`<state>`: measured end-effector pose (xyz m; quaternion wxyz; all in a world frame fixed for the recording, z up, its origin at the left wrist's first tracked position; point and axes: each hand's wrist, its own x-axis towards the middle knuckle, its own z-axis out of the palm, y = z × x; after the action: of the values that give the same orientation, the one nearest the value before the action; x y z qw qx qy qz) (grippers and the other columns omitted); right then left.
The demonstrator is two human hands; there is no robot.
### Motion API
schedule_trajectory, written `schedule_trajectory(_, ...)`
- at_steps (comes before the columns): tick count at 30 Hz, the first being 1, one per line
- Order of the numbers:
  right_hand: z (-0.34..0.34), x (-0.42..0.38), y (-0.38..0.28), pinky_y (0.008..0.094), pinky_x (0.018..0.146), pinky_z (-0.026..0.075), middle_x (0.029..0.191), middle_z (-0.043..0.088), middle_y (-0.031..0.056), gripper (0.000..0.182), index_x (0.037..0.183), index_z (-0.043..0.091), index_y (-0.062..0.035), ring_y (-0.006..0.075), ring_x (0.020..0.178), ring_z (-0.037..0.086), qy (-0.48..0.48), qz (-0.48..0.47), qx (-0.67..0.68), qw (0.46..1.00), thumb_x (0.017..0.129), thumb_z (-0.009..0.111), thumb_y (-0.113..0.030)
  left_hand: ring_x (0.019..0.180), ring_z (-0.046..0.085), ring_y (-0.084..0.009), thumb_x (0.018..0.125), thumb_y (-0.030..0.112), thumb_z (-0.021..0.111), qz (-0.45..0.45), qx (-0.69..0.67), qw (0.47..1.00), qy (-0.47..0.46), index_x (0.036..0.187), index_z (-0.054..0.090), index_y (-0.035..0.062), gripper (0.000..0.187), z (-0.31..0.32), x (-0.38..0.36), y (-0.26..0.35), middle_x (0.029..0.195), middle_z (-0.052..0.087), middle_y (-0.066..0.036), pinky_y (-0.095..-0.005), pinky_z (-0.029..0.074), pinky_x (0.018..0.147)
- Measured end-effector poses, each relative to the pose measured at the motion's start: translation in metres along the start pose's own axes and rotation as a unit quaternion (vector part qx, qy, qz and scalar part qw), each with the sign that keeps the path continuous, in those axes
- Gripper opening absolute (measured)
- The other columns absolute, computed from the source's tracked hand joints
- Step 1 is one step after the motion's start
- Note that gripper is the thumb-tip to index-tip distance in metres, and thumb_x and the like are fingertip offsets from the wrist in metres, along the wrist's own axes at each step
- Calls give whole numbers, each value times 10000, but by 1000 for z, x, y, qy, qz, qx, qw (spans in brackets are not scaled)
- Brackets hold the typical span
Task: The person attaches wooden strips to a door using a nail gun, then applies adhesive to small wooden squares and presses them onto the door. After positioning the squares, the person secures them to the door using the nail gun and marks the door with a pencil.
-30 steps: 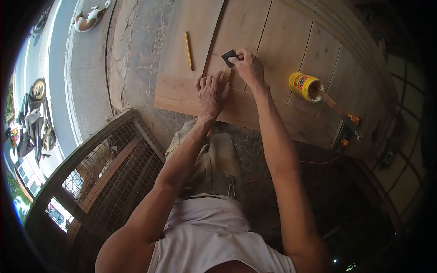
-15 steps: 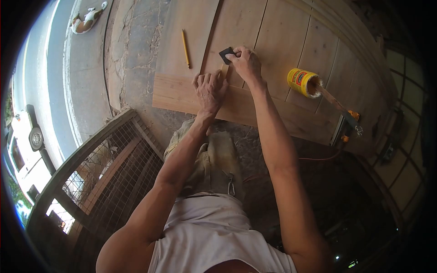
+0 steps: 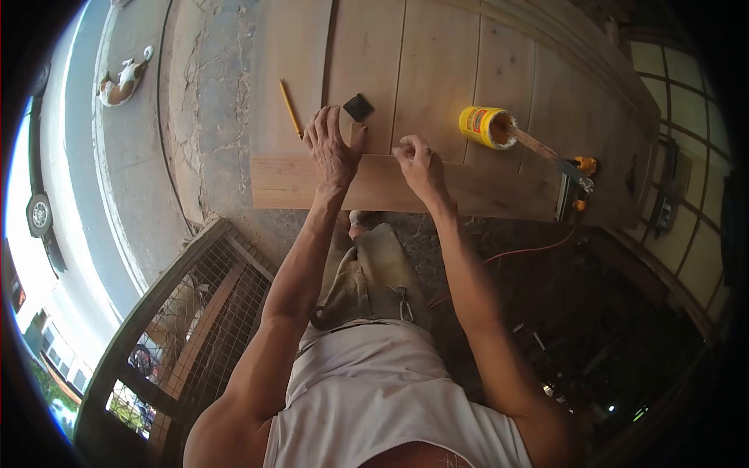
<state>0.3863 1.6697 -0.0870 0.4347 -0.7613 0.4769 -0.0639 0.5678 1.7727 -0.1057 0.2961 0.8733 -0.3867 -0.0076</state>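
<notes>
My left hand (image 3: pixel 334 150) lies on the wooden panel (image 3: pixel 437 86) with fingers stretched out and the thumb apart. A small pale wood piece (image 3: pixel 356 131) shows between its thumb and index finger. Just beyond the fingertips, a flat black square (image 3: pixel 358 108) rests on the boards. My right hand (image 3: pixel 422 168) is over the long crosswise board (image 3: pixel 484 191) at the panel's near edge. Its fingers are curled in towards the thumb, and I cannot tell whether anything small is pinched there. A yellow pencil (image 3: pixel 290 108) lies left of my left hand.
To the right, a yellow tub (image 3: pixel 488 127) lies tilted with a stick-like tool (image 3: pixel 546 150) across its mouth. A yellow-and-black clamp (image 3: pixel 581 183) grips the panel's right end. A wire-mesh frame (image 3: pixel 203 312) stands at lower left. A dog (image 3: pixel 122 82) lies by the road.
My right hand has let go of the black square, which now lies on the panel, and has drawn back towards me. My left hand's fingers are more spread. The whole view has shifted.
</notes>
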Motion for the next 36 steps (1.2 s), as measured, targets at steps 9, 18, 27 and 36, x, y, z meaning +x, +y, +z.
schedule_trajectory(9,-119,-203,109,474,874,594,1087,778,197,417,1263,692,7,368,1000,764,-22,224,-128,966,960,795,-260,1462,508,-428,814,315,945,118,-247,928,-252,1647,367,49,1048,17,19,133,1595,517,-211,-492,445,1218)
schedule_trajectory(18,-287,-173,235,500,953,580,1292,705,271,470,1353,653,22,406,1119,724,244,218,-193,925,982,758,-247,1355,608,-404,723,280,1023,131,-330,910,-214,1638,360,56,1151,98,9,234,1477,597,-218,-481,523,1112)
schedule_trajectory(27,-462,-53,431,537,1197,448,1547,511,338,866,1580,438,22,499,1464,484,214,273,-257,902,835,790,-246,1262,689,-304,796,162,977,62,-392,901,-176,1544,429,67,932,133,34,314,1387,676,-168,-425,580,1052)
schedule_trajectory(36,-518,-29,389,441,1083,483,1296,659,155,732,1514,520,1,319,1229,646,66,283,-6,957,835,757,-133,1372,579,-440,760,356,989,55,-366,918,-143,1546,419,74,1011,197,92,388,1431,616,-237,-523,498,1131)
